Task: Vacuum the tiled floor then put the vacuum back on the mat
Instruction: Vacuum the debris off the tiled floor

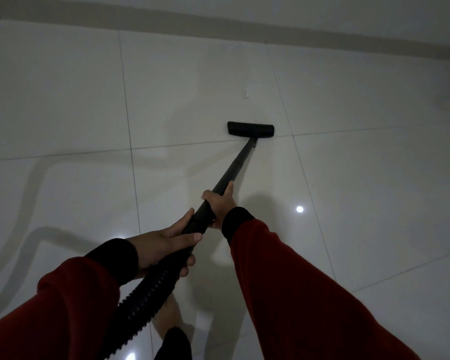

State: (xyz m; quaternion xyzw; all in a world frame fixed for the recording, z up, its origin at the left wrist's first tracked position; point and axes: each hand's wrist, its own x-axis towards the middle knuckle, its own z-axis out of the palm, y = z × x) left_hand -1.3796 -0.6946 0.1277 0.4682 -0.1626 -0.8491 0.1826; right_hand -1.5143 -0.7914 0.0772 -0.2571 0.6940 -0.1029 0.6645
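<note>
A vacuum wand [234,170], gripped by the left hand [164,245] and right hand [220,203], is held mid-frame on the tiled floor [361,178]; the trailing hose [146,297] could be tripped over.

- Floor tiles [70,100]: glossy white, thin dark grout lines in a grid, small bright light spots at lower centre.
- Skirting band [322,35], top of frame: dull beige-grey.
- Floor head [250,129], wand [234,168]: matte black.
- Hose [143,302], lower centre: black, ribbed.
- Sleeves [296,294]: dark red with black cuffs [235,222].
</note>
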